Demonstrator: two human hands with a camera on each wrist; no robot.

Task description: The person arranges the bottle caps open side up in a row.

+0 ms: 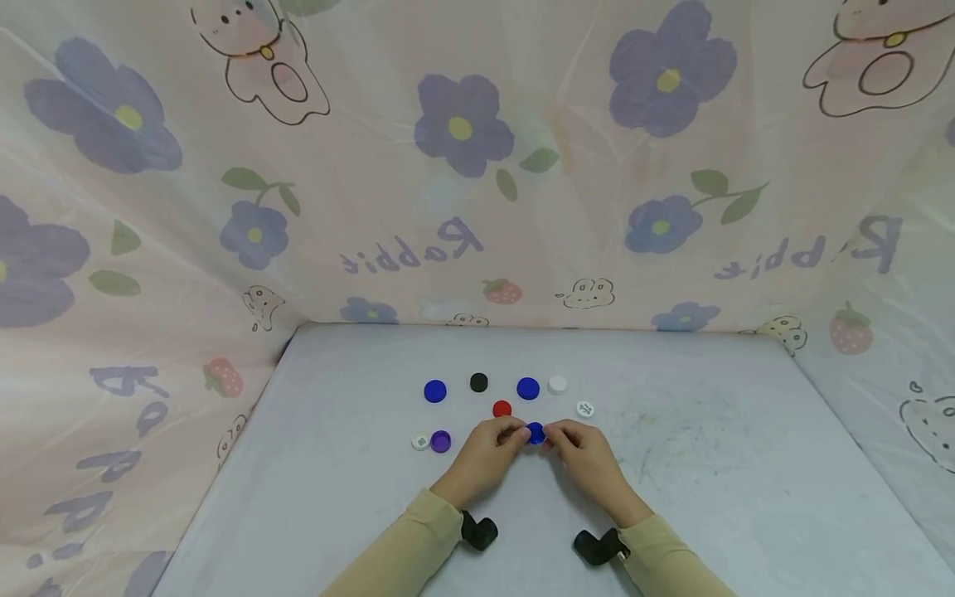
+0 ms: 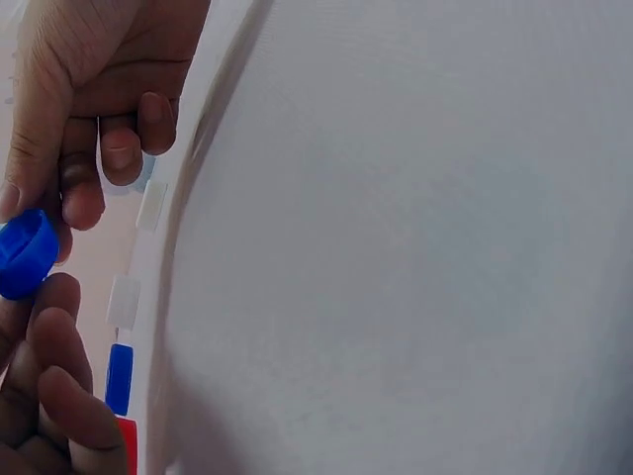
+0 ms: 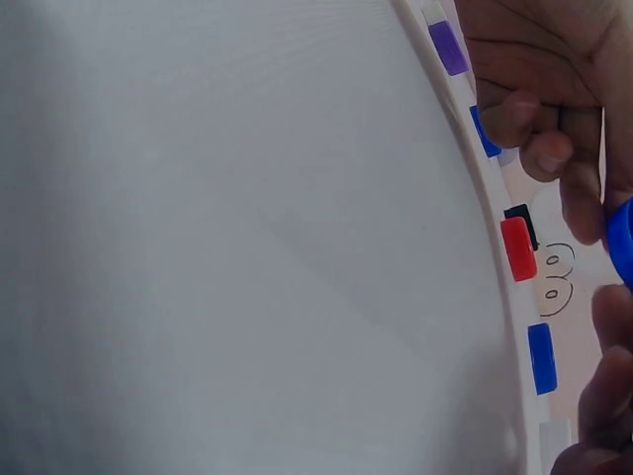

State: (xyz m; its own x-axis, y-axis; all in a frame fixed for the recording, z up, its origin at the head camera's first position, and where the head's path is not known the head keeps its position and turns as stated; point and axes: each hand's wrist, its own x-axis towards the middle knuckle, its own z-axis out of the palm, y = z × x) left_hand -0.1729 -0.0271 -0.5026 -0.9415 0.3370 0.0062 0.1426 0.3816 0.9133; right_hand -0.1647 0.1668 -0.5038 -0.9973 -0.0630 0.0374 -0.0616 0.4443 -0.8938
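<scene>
A blue bottle cap (image 1: pixel 535 433) is held up between my two hands, above the table. My left hand (image 1: pixel 477 460) pinches its left side with thumb and fingertips, and my right hand (image 1: pixel 593 466) pinches the right side. In the left wrist view the hollow side of the blue cap (image 2: pixel 28 255) shows, with fingertips above and below it. The right wrist view cuts the cap off at its edge. Just beyond my left fingers lies a red cap (image 1: pixel 502 409).
Farther back lie a blue cap (image 1: pixel 435 391), a black cap (image 1: pixel 479 382), another blue cap (image 1: pixel 528 388) and a white cap (image 1: pixel 557 385). A white cap (image 1: pixel 585 410) lies to the right. Left of my hands, a white cap (image 1: pixel 421 441) sits beside a purple cap (image 1: pixel 441 441). A patterned curtain (image 1: pixel 522 207) surrounds the table.
</scene>
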